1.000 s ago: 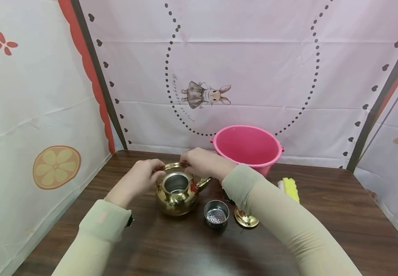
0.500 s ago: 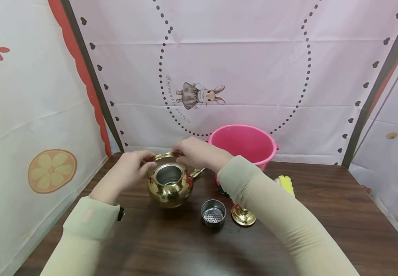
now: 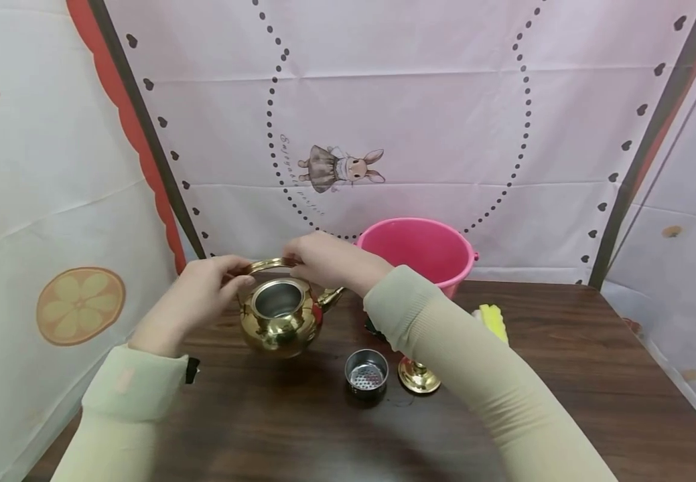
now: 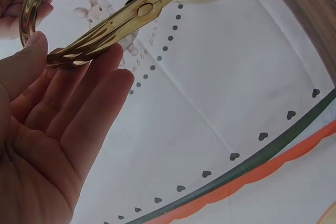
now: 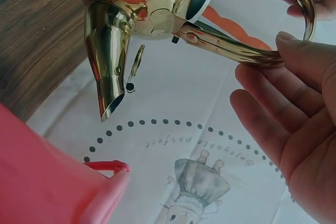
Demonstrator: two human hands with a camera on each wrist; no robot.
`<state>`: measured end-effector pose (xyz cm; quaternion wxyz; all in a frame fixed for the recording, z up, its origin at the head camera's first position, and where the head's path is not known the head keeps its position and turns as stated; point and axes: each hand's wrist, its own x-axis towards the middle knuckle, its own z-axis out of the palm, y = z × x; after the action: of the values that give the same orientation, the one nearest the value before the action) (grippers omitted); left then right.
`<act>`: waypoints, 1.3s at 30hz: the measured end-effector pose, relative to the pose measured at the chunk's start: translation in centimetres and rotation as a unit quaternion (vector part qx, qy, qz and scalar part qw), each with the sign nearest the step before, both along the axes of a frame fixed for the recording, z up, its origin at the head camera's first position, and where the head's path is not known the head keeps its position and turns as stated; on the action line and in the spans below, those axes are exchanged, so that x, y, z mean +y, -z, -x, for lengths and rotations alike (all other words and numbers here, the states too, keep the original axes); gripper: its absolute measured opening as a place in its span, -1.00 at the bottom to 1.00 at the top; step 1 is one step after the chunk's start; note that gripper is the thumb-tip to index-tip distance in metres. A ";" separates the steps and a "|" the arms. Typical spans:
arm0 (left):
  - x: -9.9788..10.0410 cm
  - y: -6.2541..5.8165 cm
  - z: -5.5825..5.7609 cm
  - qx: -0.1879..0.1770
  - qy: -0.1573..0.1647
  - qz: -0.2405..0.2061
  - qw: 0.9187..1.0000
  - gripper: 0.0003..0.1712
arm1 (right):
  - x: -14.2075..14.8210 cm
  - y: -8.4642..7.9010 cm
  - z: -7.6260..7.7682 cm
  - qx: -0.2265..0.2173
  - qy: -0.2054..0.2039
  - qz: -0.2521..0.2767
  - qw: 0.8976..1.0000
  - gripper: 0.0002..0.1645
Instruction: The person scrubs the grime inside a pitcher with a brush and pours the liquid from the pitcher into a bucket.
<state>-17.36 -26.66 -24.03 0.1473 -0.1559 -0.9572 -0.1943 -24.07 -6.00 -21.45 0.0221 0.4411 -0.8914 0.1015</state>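
A shiny gold teapot [image 3: 281, 331], its top uncovered, hangs by its arched handle between my two hands. My left hand [image 3: 197, 298] pinches the left end of the handle between thumb and fingers. At the other end, my right hand [image 3: 335, 261] grips it the same way. The left wrist view shows the handle [image 4: 113, 30] lying across the left fingertips. In the right wrist view the spout [image 5: 108, 51] points toward the bucket, with a red band at its base. The teapot's underside is close over the table, with a shadow beneath.
A steel strainer cup [image 3: 366, 376] with a perforated bottom stands right of the teapot. Beside it is a gold flared piece [image 3: 419, 378], partly behind the right sleeve. A pink bucket [image 3: 410, 251] stands at the back, and a yellow sponge [image 3: 494, 323] lies to its right.
Both hands have raised the teapot and carried it left, away from the strainer cup. Their grip on the handle is unchanged. The head view has shifted slightly.
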 end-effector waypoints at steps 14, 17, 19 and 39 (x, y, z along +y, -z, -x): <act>-0.3 -1.2 -0.5 0.026 0.008 -0.002 1.000 -0.75 | -0.5 -0.8 -0.2 0.014 0.007 0.002 1.000 -0.78; -0.2 -1.5 -0.6 0.028 0.009 -0.005 1.000 -0.76 | -0.4 -1.1 -0.2 0.020 0.005 0.000 1.000 -0.77; -0.1 -1.7 -0.6 0.034 0.010 -0.006 0.999 -0.77 | -0.4 -1.3 -0.3 0.022 0.006 -0.001 1.000 -0.75; 1.5 -5.2 -0.1 0.080 0.015 0.014 0.997 -0.79 | 1.1 -4.9 -0.4 0.034 0.027 0.013 0.999 -0.78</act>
<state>-17.27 -25.19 -18.87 0.2186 -0.1870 -0.9426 -0.1695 -23.66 -4.88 -16.52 0.0614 0.4195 -0.9004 0.0972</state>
